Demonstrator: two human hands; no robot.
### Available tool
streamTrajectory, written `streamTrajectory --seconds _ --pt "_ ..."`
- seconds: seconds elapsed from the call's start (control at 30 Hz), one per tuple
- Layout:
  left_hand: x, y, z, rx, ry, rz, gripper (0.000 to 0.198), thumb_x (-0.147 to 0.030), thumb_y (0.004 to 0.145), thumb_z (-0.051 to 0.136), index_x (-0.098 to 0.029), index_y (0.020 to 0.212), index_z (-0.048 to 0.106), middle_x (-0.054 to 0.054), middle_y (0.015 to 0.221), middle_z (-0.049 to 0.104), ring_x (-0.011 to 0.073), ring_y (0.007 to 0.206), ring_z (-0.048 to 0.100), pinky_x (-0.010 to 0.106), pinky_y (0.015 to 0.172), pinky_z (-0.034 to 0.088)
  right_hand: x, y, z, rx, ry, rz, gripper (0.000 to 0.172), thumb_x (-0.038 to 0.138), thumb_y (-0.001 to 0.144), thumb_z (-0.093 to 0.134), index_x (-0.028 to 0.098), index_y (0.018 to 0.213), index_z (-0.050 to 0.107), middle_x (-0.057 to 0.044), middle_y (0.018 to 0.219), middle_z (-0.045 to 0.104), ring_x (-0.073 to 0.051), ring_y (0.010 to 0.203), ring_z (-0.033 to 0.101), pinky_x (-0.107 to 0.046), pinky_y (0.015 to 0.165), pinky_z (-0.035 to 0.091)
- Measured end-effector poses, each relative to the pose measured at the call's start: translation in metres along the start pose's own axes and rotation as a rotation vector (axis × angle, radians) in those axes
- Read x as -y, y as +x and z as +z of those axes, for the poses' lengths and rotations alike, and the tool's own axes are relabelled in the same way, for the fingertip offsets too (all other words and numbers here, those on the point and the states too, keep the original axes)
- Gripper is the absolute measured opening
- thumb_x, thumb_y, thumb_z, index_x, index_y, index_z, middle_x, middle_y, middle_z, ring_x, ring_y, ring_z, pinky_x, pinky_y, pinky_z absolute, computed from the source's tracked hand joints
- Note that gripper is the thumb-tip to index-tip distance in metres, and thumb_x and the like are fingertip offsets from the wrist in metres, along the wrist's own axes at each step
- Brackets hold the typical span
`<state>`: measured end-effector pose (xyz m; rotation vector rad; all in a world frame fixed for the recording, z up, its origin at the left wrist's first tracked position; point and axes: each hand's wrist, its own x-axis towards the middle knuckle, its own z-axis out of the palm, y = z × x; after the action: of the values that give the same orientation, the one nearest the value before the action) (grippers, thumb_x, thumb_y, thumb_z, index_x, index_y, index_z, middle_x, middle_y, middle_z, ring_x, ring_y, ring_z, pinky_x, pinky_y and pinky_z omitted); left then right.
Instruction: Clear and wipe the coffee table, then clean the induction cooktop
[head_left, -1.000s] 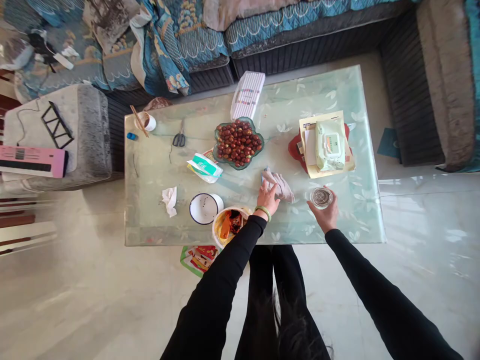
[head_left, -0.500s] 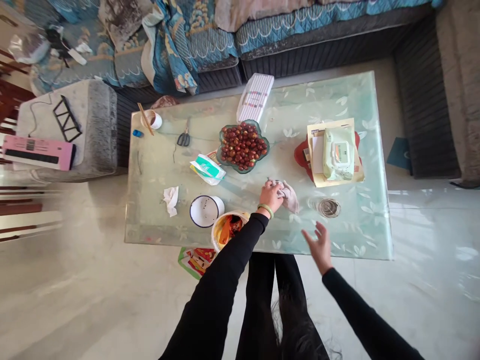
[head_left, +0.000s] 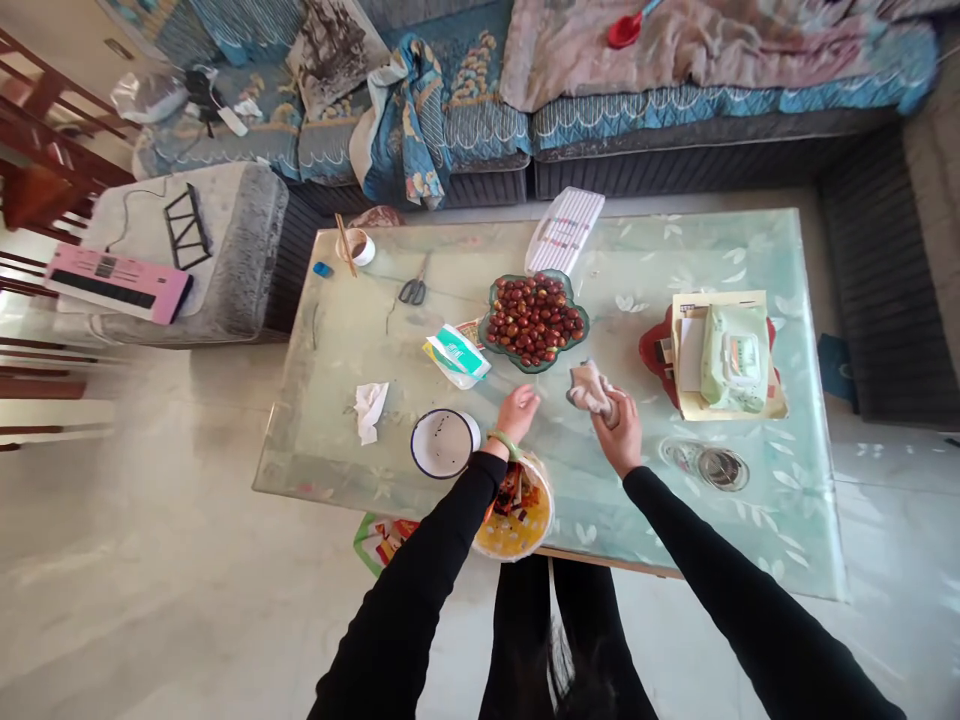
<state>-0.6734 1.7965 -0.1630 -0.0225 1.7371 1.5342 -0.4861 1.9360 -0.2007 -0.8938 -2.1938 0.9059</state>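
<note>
Over the near side of the glass table point(head_left: 675, 245), my right hand point(head_left: 621, 435) now grips the crumpled cloth point(head_left: 590, 390), taken from under my left hand point(head_left: 517, 413), which floats open and empty above the scrap-filled tub point(head_left: 525, 535).

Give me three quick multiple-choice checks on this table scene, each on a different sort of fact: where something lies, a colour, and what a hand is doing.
1. Where do the dark-red jujubes lie?
A) In a green scalloped glass dish
B) In a white enamel mug
C) On a red tray

2. What colour is the bangle on the left wrist?
A) Red
B) Pale green
C) White

3. What does the right hand hold?
A) Nothing
B) A round metal strainer
C) A crumpled greyish-pink cloth

Answers:
1: A, the jujubes are heaped inside the dish.
2: B, the band shows pale green beside the black sleeve.
3: C, the cloth is bunched in that hand's fingers.
</note>
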Motion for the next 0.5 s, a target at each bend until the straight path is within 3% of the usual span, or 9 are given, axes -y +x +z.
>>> streamTrajectory --seconds 0.07,0.13,0.23,0.33,0.5 --pt "-0.007 0.036 -0.012 -0.085 -0.193 -0.103 0.033 -0.019 0.078 0.082 -0.021 0.104 0.064 0.013 0.114 0.071 0.0280 0.117 0.069 0.047 0.108 0.052 -0.016 0.008 0.017 -0.074 -0.108 -0.007 0.036 0.038 0.089 0.069 0.023 0.120 0.061 -0.018 0.144 0.060 -0.036 0.138 0.055 -0.063 0.117 0.044" --pt "-0.012 0.069 -0.016 -0.085 -0.256 -0.112 0.034 -0.019 0.079 0.080 -0.023 0.104 0.058 0.010 0.108 0.071 0.0242 0.109 0.072 0.044 0.104 0.054 -0.030 0.011 0.034 -0.090 -0.222 -0.023 0.038 0.044 0.083 0.075 0.021 0.111 0.061 -0.021 0.153 0.053 -0.041 0.148 0.044 -0.069 0.121 0.037" --pt "-0.013 0.107 -0.013 -0.069 -0.342 -0.142 0.034 -0.017 0.078 0.076 -0.025 0.100 0.051 0.002 0.096 0.070 0.0183 0.094 0.073 0.041 0.099 0.057 -0.049 0.008 0.057 -0.061 -0.267 -0.060 0.034 0.043 0.085 0.074 0.021 0.105 0.058 -0.024 0.154 0.051 -0.040 0.149 0.042 -0.068 0.119 0.040" --pt "-0.008 0.127 -0.006 -0.082 -0.383 -0.170 0.033 -0.014 0.077 0.072 -0.026 0.094 0.045 -0.003 0.085 0.067 0.0157 0.084 0.072 0.038 0.092 0.059 -0.062 0.003 0.070 -0.039 -0.222 -0.084 0.020 0.035 0.093 0.063 0.022 0.106 0.056 -0.023 0.150 0.054 -0.035 0.145 0.049 -0.063 0.116 0.047" --pt "-0.005 0.136 -0.004 -0.118 -0.402 -0.184 0.033 -0.009 0.073 0.068 -0.025 0.086 0.042 -0.005 0.076 0.062 0.0156 0.075 0.069 0.034 0.083 0.059 -0.071 0.002 0.075 -0.024 -0.188 -0.109 0.021 0.032 0.099 0.055 0.021 0.116 0.058 -0.021 0.157 0.050 -0.034 0.155 0.039 -0.065 0.122 0.040"
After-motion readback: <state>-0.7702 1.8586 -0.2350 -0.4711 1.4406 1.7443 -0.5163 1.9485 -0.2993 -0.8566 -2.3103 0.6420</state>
